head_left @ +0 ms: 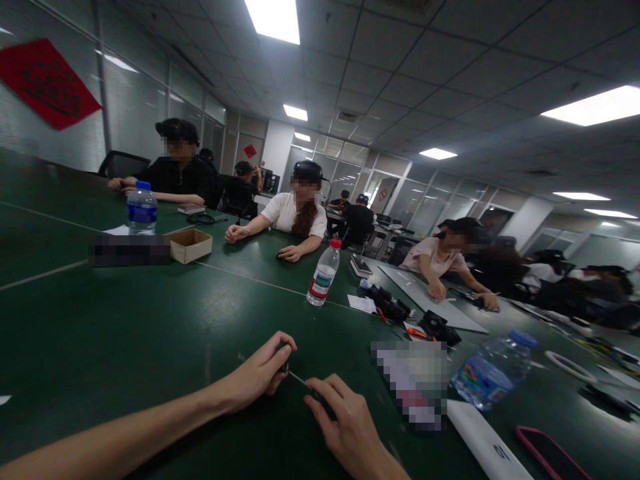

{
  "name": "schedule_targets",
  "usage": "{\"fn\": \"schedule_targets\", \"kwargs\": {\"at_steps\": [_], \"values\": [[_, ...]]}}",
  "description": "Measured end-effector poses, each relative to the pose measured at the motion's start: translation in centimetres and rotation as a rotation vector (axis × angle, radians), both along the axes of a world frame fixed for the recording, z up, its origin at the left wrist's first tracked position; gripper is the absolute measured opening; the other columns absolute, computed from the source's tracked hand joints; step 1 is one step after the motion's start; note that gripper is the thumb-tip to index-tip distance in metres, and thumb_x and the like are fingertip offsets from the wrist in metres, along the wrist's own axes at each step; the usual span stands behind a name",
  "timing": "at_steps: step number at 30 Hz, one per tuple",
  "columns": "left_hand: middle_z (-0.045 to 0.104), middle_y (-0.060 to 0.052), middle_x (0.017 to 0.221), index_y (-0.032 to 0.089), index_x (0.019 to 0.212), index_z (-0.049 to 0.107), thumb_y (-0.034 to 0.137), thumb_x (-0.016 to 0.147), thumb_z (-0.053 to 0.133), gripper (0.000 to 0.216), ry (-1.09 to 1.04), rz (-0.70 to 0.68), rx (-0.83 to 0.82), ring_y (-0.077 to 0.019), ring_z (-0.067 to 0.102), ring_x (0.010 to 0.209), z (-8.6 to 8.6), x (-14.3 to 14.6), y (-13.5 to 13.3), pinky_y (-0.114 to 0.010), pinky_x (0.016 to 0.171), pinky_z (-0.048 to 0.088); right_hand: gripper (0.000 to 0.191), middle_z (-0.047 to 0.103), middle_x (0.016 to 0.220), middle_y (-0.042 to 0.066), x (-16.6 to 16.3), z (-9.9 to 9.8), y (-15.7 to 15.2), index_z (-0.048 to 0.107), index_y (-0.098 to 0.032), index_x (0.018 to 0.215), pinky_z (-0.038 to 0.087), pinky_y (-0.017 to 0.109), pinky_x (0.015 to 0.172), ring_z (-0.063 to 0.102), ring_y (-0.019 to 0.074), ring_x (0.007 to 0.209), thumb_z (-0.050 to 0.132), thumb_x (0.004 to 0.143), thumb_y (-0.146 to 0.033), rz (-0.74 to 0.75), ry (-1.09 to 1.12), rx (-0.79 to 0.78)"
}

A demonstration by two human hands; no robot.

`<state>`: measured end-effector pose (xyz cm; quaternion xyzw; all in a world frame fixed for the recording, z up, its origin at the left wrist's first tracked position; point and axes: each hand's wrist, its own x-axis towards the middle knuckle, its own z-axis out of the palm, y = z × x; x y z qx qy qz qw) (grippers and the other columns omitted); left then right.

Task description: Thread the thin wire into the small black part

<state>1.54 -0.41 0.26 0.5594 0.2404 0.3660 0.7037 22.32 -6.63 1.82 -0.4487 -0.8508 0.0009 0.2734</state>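
Observation:
My left hand [267,367] is closed around a small dark object [285,367], mostly hidden by the fingers; its kind is unclear. In my right hand [345,413] is a screwdriver [299,379], its thin metal shaft reaching left toward the dark object. The fingers cover the screwdriver's handle, and I cannot make out whether its tip touches the object. Both hands are low over the green table [165,360]. Beyond them stands a clear bottle with a red cap [323,275].
To the right are a large tilted bottle with a blue cap [493,370], a white box [483,437], a phone with a pink edge [550,453] and black gear [387,301]. An open cardboard box [191,247] and another blue-capped bottle [142,210] stand back left. Several people sit around.

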Motion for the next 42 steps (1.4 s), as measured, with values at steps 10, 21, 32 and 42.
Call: {"fn": "schedule_targets", "kwargs": {"at_steps": [10,21,32,42], "values": [[0.031,0.009,0.063,0.024,0.110,0.037,0.056,0.090,0.038,0.038,0.096,0.045,0.062,-0.0070,0.027,0.049,0.5,0.1,-0.5,-0.018,0.046,0.022,0.023,0.066,0.090,0.006,0.3,-0.5,0.7,0.061,-0.022,0.109,0.053,0.026,0.064,0.066,0.0169,0.076,0.045,0.096,-0.031,-0.106,0.110,0.057],[0.029,0.009,0.062,0.025,0.114,0.035,0.056,0.090,0.037,0.040,0.060,0.028,-0.013,-0.0072,0.027,0.050,0.3,-0.1,-0.4,-0.020,0.048,0.021,0.020,0.064,0.086,0.004,-0.1,0.2,0.2,0.060,-0.021,0.107,0.048,0.025,0.059,0.061,0.0147,0.070,0.047,0.094,-0.028,-0.019,0.032,-0.040],[0.029,0.010,0.060,0.025,0.110,0.036,0.055,0.090,0.042,0.036,-0.046,0.030,-0.117,-0.0061,0.021,0.048,0.1,0.0,-0.1,-0.020,0.047,0.015,0.018,0.062,0.084,0.003,0.1,0.2,0.0,0.060,-0.022,0.105,0.043,0.022,0.058,0.058,0.0125,0.067,0.047,0.094,-0.027,0.027,-0.020,-0.063],[0.026,0.011,0.057,0.026,0.108,0.038,0.053,0.091,0.041,0.032,-0.045,0.034,-0.105,-0.0065,0.020,0.047,-0.7,0.1,0.3,-0.020,0.046,0.013,0.019,0.062,0.082,0.004,0.0,0.1,0.1,0.061,-0.020,0.103,0.042,0.022,0.058,0.058,0.0131,0.066,0.047,0.093,-0.028,-0.009,-0.002,-0.029]]}}
